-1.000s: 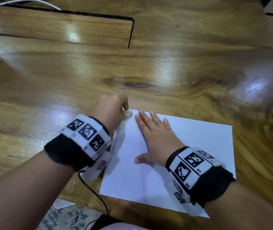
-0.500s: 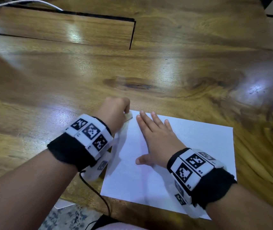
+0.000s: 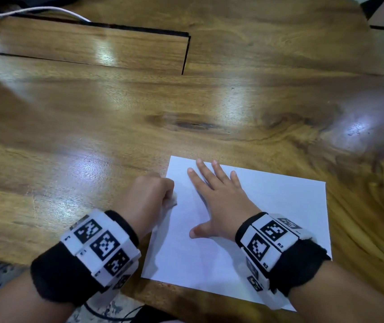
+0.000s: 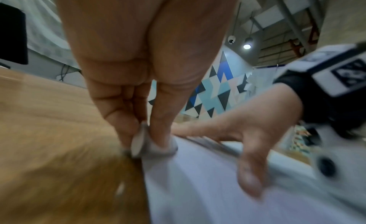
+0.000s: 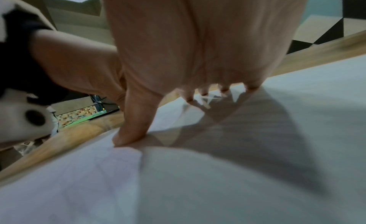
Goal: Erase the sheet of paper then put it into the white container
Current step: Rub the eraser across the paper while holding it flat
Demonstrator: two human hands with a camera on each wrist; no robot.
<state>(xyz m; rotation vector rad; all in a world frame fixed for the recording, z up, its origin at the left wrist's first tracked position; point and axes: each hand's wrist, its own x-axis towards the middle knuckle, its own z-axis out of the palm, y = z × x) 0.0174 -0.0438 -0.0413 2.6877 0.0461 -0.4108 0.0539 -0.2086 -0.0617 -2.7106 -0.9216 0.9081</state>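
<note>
A white sheet of paper (image 3: 279, 229) lies flat on the wooden table near its front edge. My left hand (image 3: 150, 197) pinches a small white eraser (image 3: 172, 199) between thumb and fingers, its end down on the paper's left edge. The left wrist view shows the eraser (image 4: 138, 143) pressed at the border of the paper (image 4: 217, 188). My right hand (image 3: 219, 201) lies flat on the sheet, fingers spread, holding it down. In the right wrist view the thumb and fingertips (image 5: 204, 92) press on the paper (image 5: 237, 172). No white container is in view.
The wooden table (image 3: 116, 127) stretches ahead with a raised wooden panel (image 3: 88, 45) at the back left. A white cable (image 3: 34, 10) runs along the far left edge. A black cable (image 3: 116, 315) hangs below the table's front edge.
My left hand has pulled the eraser toward me, from the sheet's far left corner down along its left edge. The right hand stays flat on the paper.
</note>
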